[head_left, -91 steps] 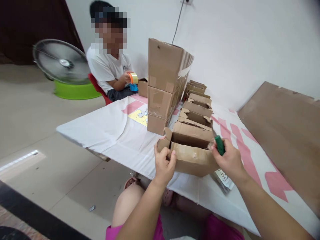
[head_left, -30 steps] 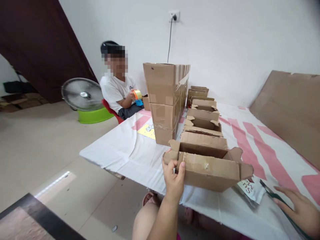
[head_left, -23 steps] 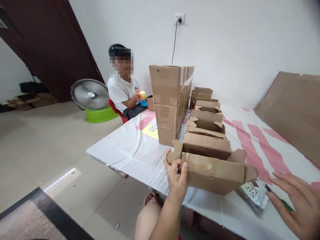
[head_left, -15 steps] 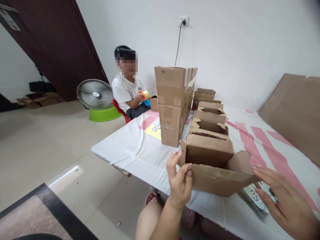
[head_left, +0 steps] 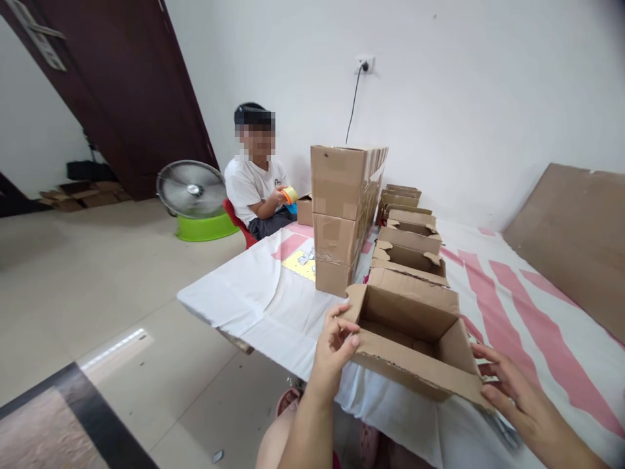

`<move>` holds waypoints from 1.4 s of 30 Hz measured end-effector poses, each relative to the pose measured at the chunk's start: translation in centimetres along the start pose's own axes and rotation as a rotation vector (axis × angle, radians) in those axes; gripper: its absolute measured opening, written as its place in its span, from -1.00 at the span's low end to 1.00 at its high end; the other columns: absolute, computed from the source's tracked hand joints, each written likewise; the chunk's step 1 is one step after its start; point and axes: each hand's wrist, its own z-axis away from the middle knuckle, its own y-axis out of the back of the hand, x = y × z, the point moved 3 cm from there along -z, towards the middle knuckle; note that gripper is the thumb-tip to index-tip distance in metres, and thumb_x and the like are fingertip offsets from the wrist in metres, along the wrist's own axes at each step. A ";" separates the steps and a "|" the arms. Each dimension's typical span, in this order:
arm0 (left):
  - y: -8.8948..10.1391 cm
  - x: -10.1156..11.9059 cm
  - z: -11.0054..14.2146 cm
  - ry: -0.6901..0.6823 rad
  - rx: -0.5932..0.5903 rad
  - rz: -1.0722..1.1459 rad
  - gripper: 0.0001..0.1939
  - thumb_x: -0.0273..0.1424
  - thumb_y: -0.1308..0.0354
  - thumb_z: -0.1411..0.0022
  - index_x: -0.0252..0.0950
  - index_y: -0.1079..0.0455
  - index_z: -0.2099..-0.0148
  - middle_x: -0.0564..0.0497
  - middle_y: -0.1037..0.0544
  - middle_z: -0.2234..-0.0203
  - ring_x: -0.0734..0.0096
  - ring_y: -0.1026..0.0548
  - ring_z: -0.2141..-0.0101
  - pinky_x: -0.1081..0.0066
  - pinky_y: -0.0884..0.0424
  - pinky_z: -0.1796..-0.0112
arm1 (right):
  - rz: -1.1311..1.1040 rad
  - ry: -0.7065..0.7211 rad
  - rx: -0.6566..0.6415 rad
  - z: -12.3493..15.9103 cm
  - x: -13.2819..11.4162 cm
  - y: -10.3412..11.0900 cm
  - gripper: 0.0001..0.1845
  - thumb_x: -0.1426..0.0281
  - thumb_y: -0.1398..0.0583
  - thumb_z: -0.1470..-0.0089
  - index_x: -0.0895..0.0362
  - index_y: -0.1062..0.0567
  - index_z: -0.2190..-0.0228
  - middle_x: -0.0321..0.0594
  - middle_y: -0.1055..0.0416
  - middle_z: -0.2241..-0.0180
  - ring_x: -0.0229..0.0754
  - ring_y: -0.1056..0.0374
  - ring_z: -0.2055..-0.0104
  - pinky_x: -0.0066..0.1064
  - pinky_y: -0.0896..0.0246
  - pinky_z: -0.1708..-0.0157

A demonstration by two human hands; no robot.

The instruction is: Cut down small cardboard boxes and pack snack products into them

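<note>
leaving its upright pose of 0.5 seconds ago, the near flap (head_left: pixel 415 359) of the open box (head_left: pixel 413 314) is now sloping outward toward the wearer, and more of the inside is showing. the right hand (head_left: pixel 517 392), apart from the box and beside a green-handled tool 1 second ago, is now meeting the box's right end. the left hand (head_left: pixel 333 345) is staying at the left end — its thumb and fingertips are pinching the near-left corner. the right thumb and fingers are standing apart, loosely spread — they are touching the right end. the box is lying at the near edge of the cloth-covered table (head_left: pixel 234 286), in front of a row of open boxes (head_left: pixel 415 241); a stack 3 boxes high (head_left: pixel 338 185) is standing beyond, to the left.
</note>
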 end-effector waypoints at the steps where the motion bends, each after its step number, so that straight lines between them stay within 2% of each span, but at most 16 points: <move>1: 0.0 0.2 -0.1 0.024 -0.079 -0.011 -0.64 -0.13 -0.30 -0.10 -0.26 -0.47 0.14 -0.22 -0.23 -0.21 -0.05 -0.30 -0.20 0.13 -0.41 -0.03 | 0.012 0.023 -0.066 0.1 0.0 -0.4 -0.39 0.00 -0.15 -0.15 -0.03 -0.31 -0.16 -0.04 -0.46 -0.05 -0.07 -0.53 0.16 -0.35 -0.53 0.30; 2: 0.0 0.4 -0.1 0.039 -0.155 -0.055 -0.57 -0.20 -0.34 -0.06 -0.22 -0.45 0.03 -0.21 -0.15 -0.27 -0.06 -0.26 -0.23 0.14 -0.41 -0.04 | 0.043 0.055 -0.123 0.2 0.0 -0.7 -0.34 0.02 -0.18 -0.13 -0.04 -0.25 -0.20 -0.02 -0.40 -0.11 -0.05 -0.51 0.08 -0.33 -0.52 0.25; 4: -0.2 0.7 0.1 0.049 -0.239 -0.194 -0.38 -0.39 -0.35 -0.03 -0.10 -0.33 -0.17 -0.15 -0.04 -0.35 -0.02 -0.18 -0.29 0.13 -0.39 -0.08 | 0.169 0.129 -0.114 0.5 -0.1 -1.3 -0.32 0.04 -0.21 -0.11 -0.08 -0.23 -0.21 -0.03 -0.31 -0.17 0.02 -0.41 -0.09 -0.26 -0.50 0.13; 7: -0.8 0.7 0.2 0.002 -0.186 -0.405 -0.27 -0.60 -0.24 -0.05 -0.03 -0.23 -0.24 -0.09 -0.09 -0.34 0.04 -0.14 -0.31 0.00 -0.29 -0.18 | 0.324 0.240 0.004 0.8 -0.5 -2.1 -0.51 0.08 -0.15 -0.17 -0.07 -0.36 -0.10 -0.06 -0.33 -0.11 0.06 -0.35 -0.15 -0.18 -0.46 0.06; 9: -1.2 0.9 0.3 -0.059 -0.098 -0.574 -0.31 -0.66 -0.21 -0.04 -0.05 -0.27 -0.19 -0.08 -0.17 -0.31 -0.03 -0.07 -0.34 -0.15 -0.15 -0.23 | 0.364 0.270 0.072 0.7 -0.9 -2.7 -0.63 0.11 -0.10 -0.21 -0.03 -0.42 0.02 -0.07 -0.37 -0.04 0.03 -0.40 -0.08 -0.20 -0.47 0.11; 11: -1.6 1.3 0.5 -0.123 -0.029 -0.751 -0.40 -0.65 -0.23 -0.05 -0.09 -0.34 -0.11 -0.08 -0.15 -0.33 -0.18 0.09 -0.37 -0.30 -0.05 -0.23 | 0.389 0.280 0.104 0.5 -1.3 -3.0 -0.68 0.12 -0.07 -0.24 -0.01 -0.43 0.08 -0.08 -0.38 0.00 0.01 -0.42 -0.03 -0.23 -0.47 0.16; 13: -2.0 1.9 0.8 -0.200 0.007 -0.887 -0.50 -0.63 -0.22 -0.09 -0.14 -0.39 -0.06 -0.10 -0.04 -0.38 -0.28 0.26 -0.38 -0.38 -0.02 -0.19 | 0.413 0.297 0.102 0.3 -1.7 -3.2 -0.67 0.12 -0.07 -0.24 -0.01 -0.41 0.07 -0.09 -0.38 0.00 0.00 -0.43 -0.01 -0.22 -0.46 0.17; 16: -2.9 2.6 1.6 -0.374 0.007 -0.983 -0.52 -0.68 -0.09 -0.16 -0.18 -0.38 -0.07 -0.14 0.02 -0.40 -0.23 0.33 -0.39 -0.42 0.06 -0.19 | 0.441 0.302 0.075 0.2 -2.1 -3.3 -0.59 0.08 -0.07 -0.23 -0.02 -0.36 -0.03 -0.10 -0.37 -0.04 0.02 -0.40 -0.04 -0.18 -0.44 0.13; 19: -4.4 2.9 2.4 -0.553 -0.082 -0.966 -0.44 -0.72 0.03 -0.17 -0.20 -0.32 -0.17 -0.16 -0.10 -0.36 -0.08 0.22 -0.40 -0.32 0.09 -0.24 | 0.427 0.263 0.081 0.2 -2.5 -3.4 -0.54 0.07 -0.03 -0.26 -0.01 -0.33 -0.09 -0.07 -0.32 -0.08 0.03 -0.33 -0.11 -0.15 -0.43 0.10; 21: -5.3 2.9 2.9 -0.621 -0.174 -0.930 -0.42 -0.70 0.04 -0.17 -0.25 -0.26 -0.22 -0.16 -0.22 -0.31 0.02 0.06 -0.38 -0.21 0.06 -0.27 | 0.408 0.267 0.116 -0.1 -3.0 -3.3 -0.55 0.07 -0.01 -0.27 0.04 -0.38 -0.04 -0.03 -0.29 -0.09 0.07 -0.29 -0.14 -0.08 -0.40 0.06; 25: -6.3 3.2 2.9 -0.582 -0.232 -0.860 -0.45 -0.63 0.02 -0.17 -0.25 -0.28 -0.21 -0.09 -0.53 -0.03 0.16 -0.35 -0.17 -0.08 0.05 -0.29 | 0.371 0.381 0.134 -1.7 -4.7 -2.7 -0.61 0.06 -0.07 -0.23 0.07 -0.49 0.18 -0.02 -0.33 -0.08 0.15 -0.27 -0.15 0.05 -0.32 -0.02; 27: -6.4 3.5 2.9 -0.533 -0.223 -0.830 -0.50 -0.61 0.01 -0.17 -0.22 -0.34 -0.15 -0.04 -0.57 0.10 0.20 -0.43 -0.03 -0.05 0.02 -0.26 | 0.328 0.389 0.105 -2.8 -5.4 -2.0 -0.64 0.07 -0.10 -0.21 0.05 -0.48 0.16 -0.05 -0.38 -0.05 0.12 -0.31 -0.12 0.01 -0.32 -0.04; 31: -6.5 3.8 2.9 -0.515 -0.193 -0.778 -0.61 -0.58 -0.03 -0.14 -0.22 -0.41 0.00 -0.02 -0.57 0.22 0.22 -0.46 0.11 0.01 -0.07 -0.18 | 0.229 0.196 0.069 -5.5 -5.5 -0.9 -0.56 0.04 -0.06 -0.23 0.01 -0.38 -0.02 -0.09 -0.38 -0.09 0.02 -0.39 -0.04 -0.11 -0.40 0.04; 33: -6.4 3.9 2.9 -0.520 -0.162 -0.761 -0.67 -0.57 -0.06 -0.12 -0.21 -0.43 0.07 0.00 -0.57 0.27 0.25 -0.47 0.19 0.06 -0.15 -0.09 | 0.213 0.113 0.077 -6.8 -5.2 -0.8 -0.46 -0.01 -0.05 -0.22 0.04 -0.33 -0.08 -0.05 -0.34 -0.13 0.04 -0.38 -0.07 -0.10 -0.40 0.05; 38: -6.3 4.0 3.0 -0.537 -0.119 -0.740 -0.77 -0.55 -0.09 -0.14 -0.21 -0.43 0.16 0.04 -0.57 0.34 0.32 -0.45 0.30 0.16 -0.18 0.13 | 0.255 0.083 0.129 -8.9 -4.7 -1.5 -0.24 -0.11 -0.07 -0.12 0.17 -0.28 -0.14 0.09 -0.34 -0.12 0.20 -0.26 -0.17 0.09 -0.24 -0.09; 42: -6.2 4.3 3.0 -0.536 -0.069 -0.711 -0.87 -0.50 -0.10 -0.16 -0.22 -0.43 0.24 0.05 -0.57 0.40 0.33 -0.45 0.35 0.17 -0.16 0.16 | 0.202 0.064 0.229 -8.4 -5.3 -1.3 -0.14 -0.14 -0.11 -0.07 0.17 -0.22 -0.21 0.09 -0.32 -0.14 0.13 -0.35 -0.01 -0.06 -0.37 0.11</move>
